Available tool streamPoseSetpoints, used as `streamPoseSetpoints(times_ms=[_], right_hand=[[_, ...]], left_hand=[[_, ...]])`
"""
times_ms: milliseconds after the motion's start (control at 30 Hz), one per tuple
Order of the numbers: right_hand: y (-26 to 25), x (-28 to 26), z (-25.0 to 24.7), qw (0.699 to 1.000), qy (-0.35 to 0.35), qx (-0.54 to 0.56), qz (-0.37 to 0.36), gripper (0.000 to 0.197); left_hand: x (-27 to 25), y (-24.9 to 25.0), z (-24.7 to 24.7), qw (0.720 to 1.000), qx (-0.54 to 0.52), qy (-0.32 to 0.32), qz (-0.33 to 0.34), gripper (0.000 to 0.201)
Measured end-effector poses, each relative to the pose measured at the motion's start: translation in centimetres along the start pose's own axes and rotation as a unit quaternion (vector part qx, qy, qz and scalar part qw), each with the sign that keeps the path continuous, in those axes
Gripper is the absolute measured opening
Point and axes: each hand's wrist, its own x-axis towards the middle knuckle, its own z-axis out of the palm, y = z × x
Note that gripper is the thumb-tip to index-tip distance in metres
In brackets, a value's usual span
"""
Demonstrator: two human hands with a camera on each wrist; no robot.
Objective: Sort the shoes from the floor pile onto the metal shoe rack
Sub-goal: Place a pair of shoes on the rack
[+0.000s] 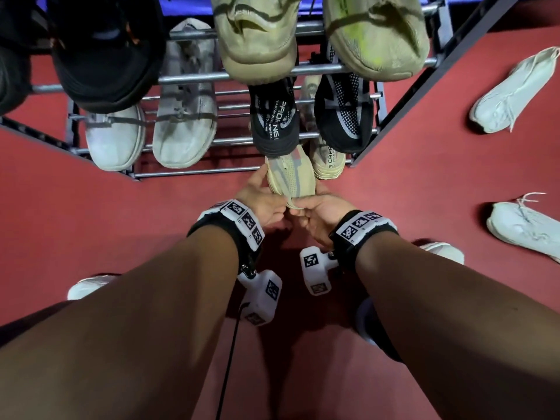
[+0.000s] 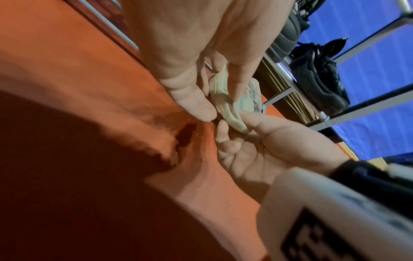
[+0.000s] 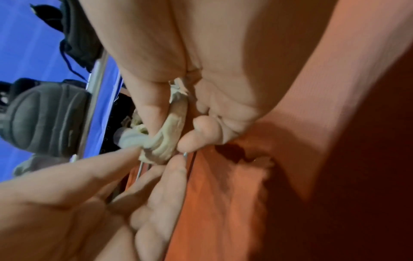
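A beige knit sneaker (image 1: 290, 177) lies at the front edge of the lowest tier of the metal shoe rack (image 1: 194, 77), beside its mate (image 1: 328, 162). My left hand (image 1: 268, 194) grips its left side and near end, thumb on top. My right hand (image 1: 309, 207) pinches the near end from the right. In the left wrist view the left hand (image 2: 214, 98) and the right hand (image 2: 236, 127) both pinch the sneaker's pale sole (image 2: 225, 106). The right wrist view shows the same sole (image 3: 166, 141) squeezed between thumb and fingers. The sneaker's far end is hidden under a black shoe.
The rack's tiers hold black trainers (image 1: 275, 122), grey sneakers (image 1: 185, 128) and olive shoes (image 1: 257, 34). On the red floor (image 1: 424, 165) lie white sneakers at the right (image 1: 512, 92) (image 1: 527, 228), one behind my right forearm (image 1: 442, 251) and one at the left (image 1: 88, 286).
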Motion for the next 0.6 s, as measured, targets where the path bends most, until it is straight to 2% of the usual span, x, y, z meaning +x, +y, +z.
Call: streamPoseSetpoints(times_ms=[133,267,333,400,467,500,533,567,600], right_hand=[[-1.2,1.6,2.2,0.998,0.012,0.057,-0.038,0.049],[-3.4,3.5,4.0,0.994,0.000,0.094,-0.050,0.051],[-3.5,4.1,4.1,0.999,0.011,0.046,-0.019,0.046],[-2.7,4.3,3.5,0.998,0.042,-0.029,0.021,0.028],[-1.5,4.3,2.7,0.994,0.068,-0.069,0.053,0.024],[-1.0,4.2,2.4,0.992,0.072,-0.085,0.064,0.025],[-0.8,4.0,2.1,0.989,0.072,-0.105,0.074,0.023],[-0.9,3.4,1.9,0.985,0.073,-0.131,0.085,0.015],[-1.1,2.7,1.4,0.981,0.075,-0.154,0.092,0.007]], left_hand=[[1.0,1.5,-0.8,0.999,0.012,0.003,0.039,0.080],[2.9,2.8,-1.6,0.995,0.049,0.054,0.066,0.063],[3.6,2.5,-1.9,0.993,0.085,0.064,0.055,0.050],[3.5,1.9,-2.0,0.987,0.139,0.079,0.021,0.029],[3.1,1.1,-2.2,0.981,0.178,0.078,-0.009,0.017],[2.8,0.8,-2.2,0.979,0.189,0.078,-0.018,0.024],[2.4,0.7,-2.2,0.977,0.190,0.088,-0.032,0.042],[2.0,0.7,-2.1,0.976,0.193,0.095,-0.038,0.050],[1.4,0.9,-2.1,0.976,0.196,0.094,-0.035,0.044]])
